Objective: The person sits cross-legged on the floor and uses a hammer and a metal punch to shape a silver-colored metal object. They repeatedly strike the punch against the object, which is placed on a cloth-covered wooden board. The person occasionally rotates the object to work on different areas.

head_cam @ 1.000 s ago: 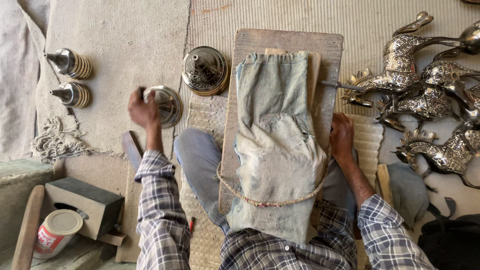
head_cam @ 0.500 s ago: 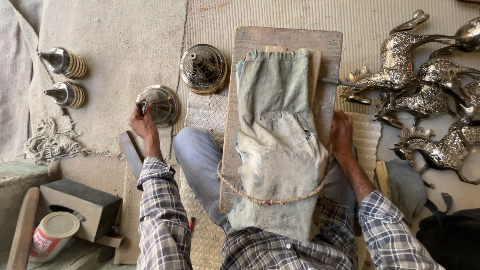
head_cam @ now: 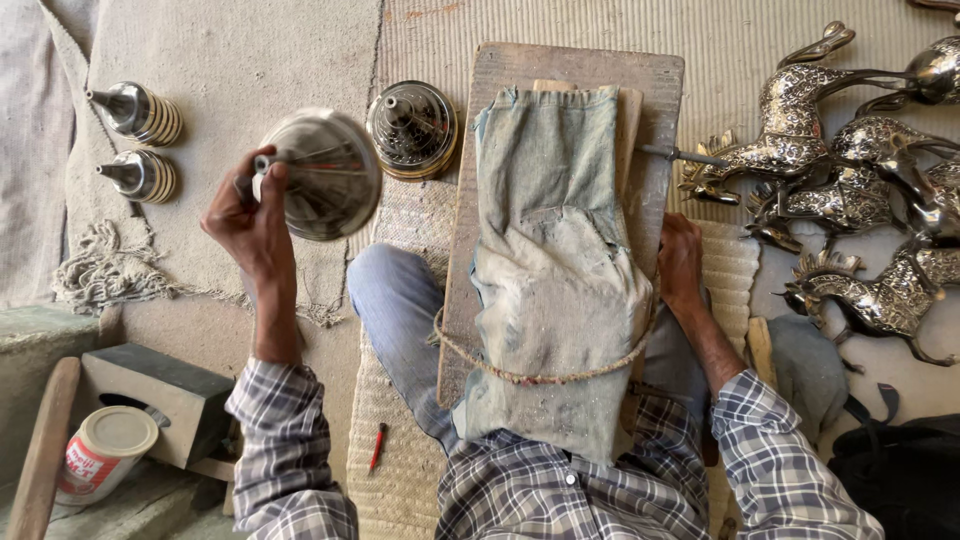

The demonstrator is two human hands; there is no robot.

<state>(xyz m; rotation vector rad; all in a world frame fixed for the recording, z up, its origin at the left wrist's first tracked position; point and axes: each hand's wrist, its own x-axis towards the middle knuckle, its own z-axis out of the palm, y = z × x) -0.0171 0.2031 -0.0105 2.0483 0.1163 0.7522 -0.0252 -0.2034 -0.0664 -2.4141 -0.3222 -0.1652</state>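
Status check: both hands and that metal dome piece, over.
Left hand grips the metal dome by its knob, lifted off the floor. Right hand rests on the wooden board, holding nothing. Second dome close beside.

**Obscured and cut-off items**

Metal dome lid (head_cam: 318,175) is motion-blurred; its engraving cannot be read. Denim cloth (head_cam: 560,270) covers most of the wooden board (head_cam: 575,62). Metal animal figures (head_cam: 860,190) are cut off at the right edge.

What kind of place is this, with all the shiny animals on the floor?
Probably a metal craft workshop, worked on the floor. Shiny metal animal figures lie in a group on the right, the left hand holds a cone-shaped metal lid, and a wooden board wrapped in worn cloth rests on the person's lap.
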